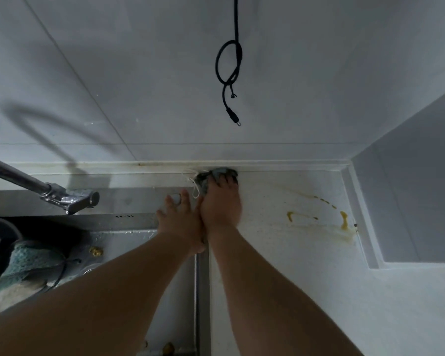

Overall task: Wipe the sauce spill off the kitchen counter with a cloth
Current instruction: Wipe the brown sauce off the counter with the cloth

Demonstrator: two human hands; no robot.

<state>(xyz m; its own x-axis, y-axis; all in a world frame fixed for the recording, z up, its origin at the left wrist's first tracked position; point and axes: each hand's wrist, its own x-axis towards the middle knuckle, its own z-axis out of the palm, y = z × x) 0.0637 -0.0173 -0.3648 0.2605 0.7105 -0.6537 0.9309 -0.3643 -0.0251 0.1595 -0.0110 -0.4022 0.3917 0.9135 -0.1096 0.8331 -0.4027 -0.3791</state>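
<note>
White tiled wall, pale speckled worktop running along it, steel sink sunk into the left side with a tap poking over it. So the thing that matters for the next move: the sauce spill sits toward the worktop's right edge, up by the back right corner, well apart from where the wiping is happening now. It's a stretched-out mess, yellowish streaks and blobs with the long axis running roughly left-right, plus a fainter smear below them. The cloth is bunched up at the worktop's back edge, right against the wall strip, just beside the sink's rear corner. Right hand is on top of it, fingers spread and curled over the wad, pressing it down, so it's grasping the cloth, and it's clearly the nearer hand to the spill. Left hand lies flat with fingers splayed on the sink rim next to it, released, holding nothing, looks like it's just bracing. My guess is the next swipe needs to go rightward along the back edge. Little bits of yellow stuff are in the sink too.
</note>
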